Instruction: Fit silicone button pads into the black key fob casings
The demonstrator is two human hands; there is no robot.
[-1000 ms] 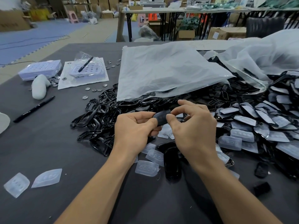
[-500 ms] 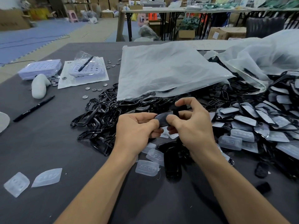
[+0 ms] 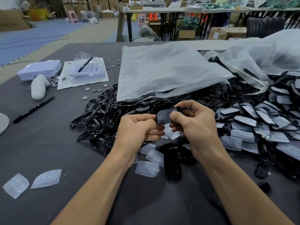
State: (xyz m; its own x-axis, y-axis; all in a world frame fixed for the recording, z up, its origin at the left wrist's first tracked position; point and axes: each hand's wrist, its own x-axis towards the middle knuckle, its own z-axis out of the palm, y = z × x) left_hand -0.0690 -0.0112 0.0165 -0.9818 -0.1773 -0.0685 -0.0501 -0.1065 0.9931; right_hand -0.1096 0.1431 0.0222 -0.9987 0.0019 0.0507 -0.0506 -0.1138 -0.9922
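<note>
Both hands hold one black key fob casing (image 3: 164, 116) above the table's middle, a translucent silicone pad lying in it with its button bumps showing. My left hand (image 3: 138, 129) pinches the casing's left end. My right hand (image 3: 194, 122) grips the right end, its thumb pressing on the pad. Loose silicone pads (image 3: 146, 168) lie on the dark table (image 3: 48, 151) under my wrists, beside a black fob shell (image 3: 172, 164). Two more pads (image 3: 46, 178) sit at the near left.
A heap of black frames (image 3: 100, 114) lies left of my hands. Casings with pads fitted (image 3: 263, 120) pile up at the right. Two white plastic bags (image 3: 162, 70) cover the far side. A black pen (image 3: 33, 109), coin cells (image 3: 94, 90) and battery trays (image 3: 40, 69) sit far left.
The casing has turned so the pad's face and bumps now show towards me. My right thumb has moved onto the pad, and both hands sit slightly higher.
</note>
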